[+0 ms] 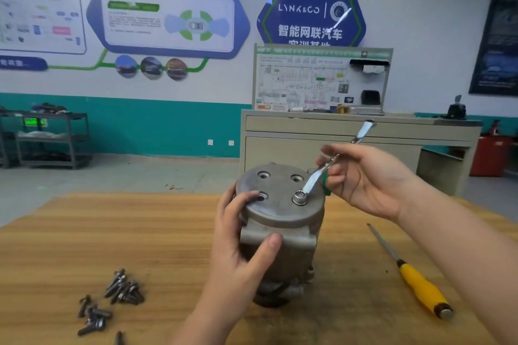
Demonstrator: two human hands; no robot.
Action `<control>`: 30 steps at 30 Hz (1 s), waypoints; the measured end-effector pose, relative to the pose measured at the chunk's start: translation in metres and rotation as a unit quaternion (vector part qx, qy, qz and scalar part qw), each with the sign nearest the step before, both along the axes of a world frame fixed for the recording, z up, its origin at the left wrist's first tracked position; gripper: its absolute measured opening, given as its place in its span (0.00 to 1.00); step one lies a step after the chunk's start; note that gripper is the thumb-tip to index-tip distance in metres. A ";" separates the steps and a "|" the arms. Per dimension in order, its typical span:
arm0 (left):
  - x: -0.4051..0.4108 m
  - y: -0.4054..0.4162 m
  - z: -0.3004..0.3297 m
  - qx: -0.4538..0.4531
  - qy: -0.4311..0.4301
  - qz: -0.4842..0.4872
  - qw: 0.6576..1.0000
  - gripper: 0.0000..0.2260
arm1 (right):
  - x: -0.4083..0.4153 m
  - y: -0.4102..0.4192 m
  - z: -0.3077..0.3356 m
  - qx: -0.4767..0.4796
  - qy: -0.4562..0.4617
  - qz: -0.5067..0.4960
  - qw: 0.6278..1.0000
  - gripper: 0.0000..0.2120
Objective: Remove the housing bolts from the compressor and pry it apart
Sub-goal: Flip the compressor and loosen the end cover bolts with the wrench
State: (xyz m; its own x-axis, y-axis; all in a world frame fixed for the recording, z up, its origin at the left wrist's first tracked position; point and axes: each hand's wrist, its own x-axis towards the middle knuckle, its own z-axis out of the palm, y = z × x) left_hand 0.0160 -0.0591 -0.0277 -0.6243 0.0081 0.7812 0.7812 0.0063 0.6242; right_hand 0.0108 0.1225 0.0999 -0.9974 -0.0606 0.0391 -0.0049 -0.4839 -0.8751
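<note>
At the left of the wooden tabletop (84, 232) a heap of loose bolts (112, 301) lay well apart from the work. Right of them, near the middle, the compressor (280, 232) stood on end with its round end cover facing up. The left hand (238, 246) grasped the housing from the left side, fingers curled over the cover's rim and thumb pressed against the front of the body, steadying it.

Three of the four bolt holes in the cover looked empty; the fourth, at the front right, carried the ring end of a ring spanner (322, 173) seated over what appeared to be the last housing bolt (300, 196). The spanner's long axis ran up and away to the right from that bolt, its free end high above the cover. The right hand (361, 179) pinched the shank partway along between thumb and fingertips, the other fingers loosely spread, so it was the nearer hand to the bolt and the one placed to swing the handle around it.

By my judgement the coming turn depended on the ring staying flat on the bolt head while the handle swept round the upright axis.

Further right a yellow-handled screwdriver (414, 280) lay on the tabletop, blade pointing away, untouched and likely meant for the prying.
</note>
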 end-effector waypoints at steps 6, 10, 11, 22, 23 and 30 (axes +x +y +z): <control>-0.002 0.002 -0.009 0.023 0.011 0.046 0.999 0.24 | 0.009 -0.015 -0.007 -0.138 0.111 -0.090 0.980 0.11; -0.006 0.001 -0.015 0.041 -0.025 0.069 0.996 0.41 | 0.022 -0.024 -0.018 -0.024 0.220 -0.179 0.959 0.10; -0.008 0.001 -0.016 0.046 -0.038 0.075 0.995 0.46 | 0.025 -0.026 -0.020 -0.003 0.242 -0.195 0.951 0.09; -0.022 0.000 -0.032 -0.023 -0.137 0.071 0.988 0.61 | 0.040 -0.029 -0.034 0.143 0.384 -0.297 0.863 0.07; -0.023 0.000 -0.032 -0.025 -0.132 0.071 0.988 0.61 | 0.040 -0.028 -0.035 0.155 0.381 -0.304 0.859 0.07; -0.024 0.002 -0.031 0.013 -0.095 0.027 0.995 0.54 | 0.039 -0.019 -0.036 0.298 0.350 -0.309 0.833 0.17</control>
State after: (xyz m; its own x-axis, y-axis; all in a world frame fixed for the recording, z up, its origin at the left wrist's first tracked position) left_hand -0.0076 -0.0571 -0.0584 -0.7598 -0.0482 0.6484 0.6479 0.0276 0.7612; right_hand 0.0499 0.1031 0.0637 -0.5916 0.2386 0.7701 -0.7010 0.3196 -0.6375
